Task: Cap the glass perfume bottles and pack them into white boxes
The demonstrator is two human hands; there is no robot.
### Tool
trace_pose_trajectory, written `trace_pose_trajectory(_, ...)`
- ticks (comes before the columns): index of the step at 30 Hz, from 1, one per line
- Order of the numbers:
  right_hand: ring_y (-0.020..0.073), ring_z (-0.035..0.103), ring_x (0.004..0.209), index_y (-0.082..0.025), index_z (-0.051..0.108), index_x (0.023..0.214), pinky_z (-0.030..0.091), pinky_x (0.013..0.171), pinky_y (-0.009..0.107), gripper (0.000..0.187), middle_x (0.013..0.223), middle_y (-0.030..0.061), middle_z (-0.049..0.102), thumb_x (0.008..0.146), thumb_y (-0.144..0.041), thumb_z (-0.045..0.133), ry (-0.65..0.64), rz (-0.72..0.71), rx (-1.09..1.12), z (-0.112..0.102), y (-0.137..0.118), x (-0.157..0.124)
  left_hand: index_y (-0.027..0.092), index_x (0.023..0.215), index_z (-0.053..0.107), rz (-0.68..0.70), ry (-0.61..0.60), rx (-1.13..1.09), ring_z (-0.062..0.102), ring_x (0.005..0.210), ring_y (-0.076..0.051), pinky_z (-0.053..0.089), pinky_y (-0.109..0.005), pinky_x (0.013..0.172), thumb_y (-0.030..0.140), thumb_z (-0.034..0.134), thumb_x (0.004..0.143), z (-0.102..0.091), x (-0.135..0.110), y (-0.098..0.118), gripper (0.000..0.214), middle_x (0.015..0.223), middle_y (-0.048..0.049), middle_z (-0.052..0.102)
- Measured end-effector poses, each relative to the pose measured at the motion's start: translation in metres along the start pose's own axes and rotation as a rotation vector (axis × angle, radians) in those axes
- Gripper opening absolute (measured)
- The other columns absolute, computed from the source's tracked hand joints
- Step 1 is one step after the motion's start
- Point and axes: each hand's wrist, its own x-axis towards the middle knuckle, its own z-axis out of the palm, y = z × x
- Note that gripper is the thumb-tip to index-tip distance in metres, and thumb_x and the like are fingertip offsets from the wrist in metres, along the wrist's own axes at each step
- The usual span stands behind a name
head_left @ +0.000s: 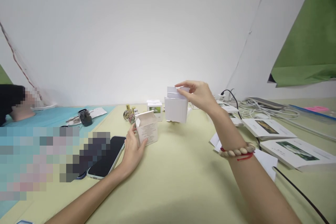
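Note:
My left hand [134, 152] is closed around the side of a small white carton [149, 131] with fine printed text. The carton stands upright on the table, its top flap raised. To the right and higher up, my right hand [197, 94] pinches the upper edge of a plain white folded cardboard piece [176, 109], which hangs just above the table. Behind the carton stand small glass bottles with gold caps [127, 112], partly hidden by it. Another white box with a green picture [154, 110] stands at the back between the two held things.
A phone [107, 155] lies left of my left hand. Flat white boxes with pictures [298, 152], white papers [264, 162] and cables [278, 113] lie to the right. A dark jar [85, 117] sits on the blue cloth [101, 120]. Another person's arm shows at far left.

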Motion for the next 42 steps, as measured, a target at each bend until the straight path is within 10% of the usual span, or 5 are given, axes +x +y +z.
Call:
trace_pose_trajectory(9, 0.0101, 0.055, 0.067, -0.016, 0.065, 0.091, 0.039, 0.048, 0.016, 0.03, 0.089, 0.0062, 0.063, 0.073, -0.038, 0.055, -0.482, -0.101, 0.38, 0.001, -0.025, -0.006, 0.02, 0.126, 0.016, 0.382, 0.294, 0.127, 0.029, 0.122, -0.027, 0.031, -0.046, 0.093, 0.031, 0.058, 0.075, -0.012, -0.007, 0.027, 0.067, 0.125, -0.0167, 0.029)
trace_pose_trajectory(18, 0.0085, 0.056, 0.07, -0.014, 0.063, 0.087, 0.046, 0.051, 0.015, 0.026, 0.086, 0.0044, 0.062, 0.073, -0.035, 0.057, -1.026, -0.141, 0.568, 0.03, -0.043, -0.014, 0.023, 0.129, 0.012, 0.234, 0.045, -0.196, 0.039, 0.115, -0.02, 0.039, -0.035, 0.09, 0.033, 0.045, 0.084, -0.014, -0.023, 0.035, 0.056, 0.127, -0.0135, 0.031)
trace_pose_trajectory(30, 0.0124, 0.061, 0.081, -0.02, 0.039, 0.126, 0.05, 0.067, 0.021, 0.058, 0.094, 0.0072, 0.062, 0.075, -0.037, 0.058, -1.226, 0.021, 0.579, 0.017, -0.04, -0.012, 0.024, 0.125, 0.017, 0.033, 0.053, -0.503, 0.043, 0.112, -0.019, 0.036, -0.037, 0.093, 0.04, 0.037, 0.087, -0.012, -0.028, 0.038, 0.046, 0.126, -0.0127, 0.034)
trace_pose_trajectory(42, 0.0118, 0.061, 0.063, -0.012, 0.063, 0.089, 0.049, 0.055, 0.019, 0.032, 0.081, 0.0073, 0.062, 0.077, -0.039, 0.05, -1.163, -0.003, 0.227, 0.02, -0.054, -0.019, 0.029, 0.132, -0.008, -0.031, -0.132, -0.682, 0.052, 0.103, -0.016, 0.045, -0.031, 0.083, 0.033, 0.049, 0.083, -0.015, -0.024, 0.052, 0.076, 0.126, -0.0114, 0.041)
